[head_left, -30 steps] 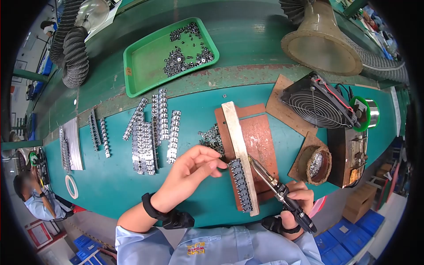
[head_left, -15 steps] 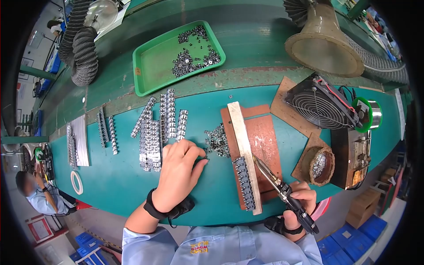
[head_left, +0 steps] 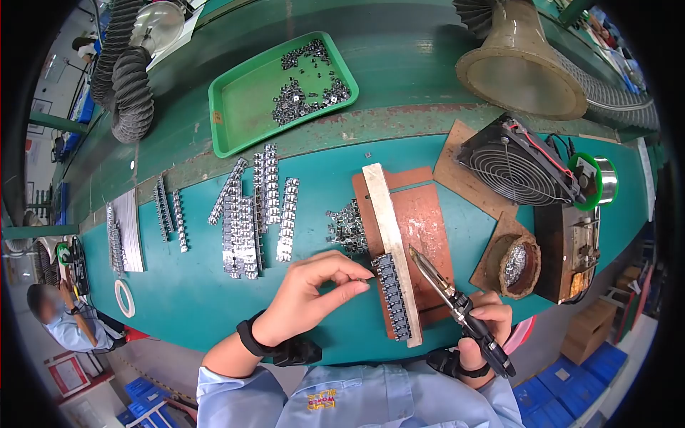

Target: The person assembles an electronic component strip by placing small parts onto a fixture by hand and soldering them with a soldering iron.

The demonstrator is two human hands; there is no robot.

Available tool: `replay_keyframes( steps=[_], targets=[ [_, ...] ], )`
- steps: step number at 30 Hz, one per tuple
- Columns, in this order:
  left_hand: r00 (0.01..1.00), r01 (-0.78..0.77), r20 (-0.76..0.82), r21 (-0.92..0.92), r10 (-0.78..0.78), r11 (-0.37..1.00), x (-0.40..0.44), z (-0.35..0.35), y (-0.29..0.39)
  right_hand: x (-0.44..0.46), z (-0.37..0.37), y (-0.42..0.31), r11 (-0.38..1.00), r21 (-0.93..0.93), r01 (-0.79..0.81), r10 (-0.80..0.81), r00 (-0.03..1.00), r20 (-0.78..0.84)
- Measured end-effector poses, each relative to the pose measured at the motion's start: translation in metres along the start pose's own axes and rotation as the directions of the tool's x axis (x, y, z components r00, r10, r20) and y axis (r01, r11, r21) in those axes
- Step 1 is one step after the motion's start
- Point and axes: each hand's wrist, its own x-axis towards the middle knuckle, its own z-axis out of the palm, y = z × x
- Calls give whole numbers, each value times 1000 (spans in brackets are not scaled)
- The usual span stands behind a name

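Observation:
My left hand [head_left: 310, 291] is closed in a pinch, with a small metal part [head_left: 365, 280] just showing at the fingertips. The fingertips are beside the upper left end of a strip of small circuit boards [head_left: 394, 303]. That strip lies against a pale bar [head_left: 384, 200] across a reddish-brown board [head_left: 432, 214]. In my right hand [head_left: 494, 321], fingers wrap round the black handle of a soldering iron [head_left: 457, 301]. Its tip points up and left, just right of the bar. A loose heap of small metal parts [head_left: 347, 228] sits left of the board.
Several finished-looking strips [head_left: 242, 221] lie to the left, near a roll of tape [head_left: 124, 297]. At the back stand a green tray [head_left: 242, 118] of metal parts and a fume hood [head_left: 517, 71]. A fan [head_left: 517, 167], solder spool [head_left: 606, 182] and round pot [head_left: 514, 265] are right.
My left hand has moved right, from beside the parts heap to the upper end of the circuit-board strip. My right hand and the soldering iron have barely moved.

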Motion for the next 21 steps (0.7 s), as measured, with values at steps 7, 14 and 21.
replay_keyframes(
  steps=[7,14,21],
  targets=[
    [976,215,32,-334,-217,918,2,3,12,1,-1,0,1000,0,-4,4,1000,8],
    [962,250,23,-483,-273,839,5,7,3,4,-1,-1,1000,-9,16,-16,999,33],
    [958,253,30,-556,-284,792,10,12,-1,5,0,-2,1000,6,7,-7,999,49]
  ],
)
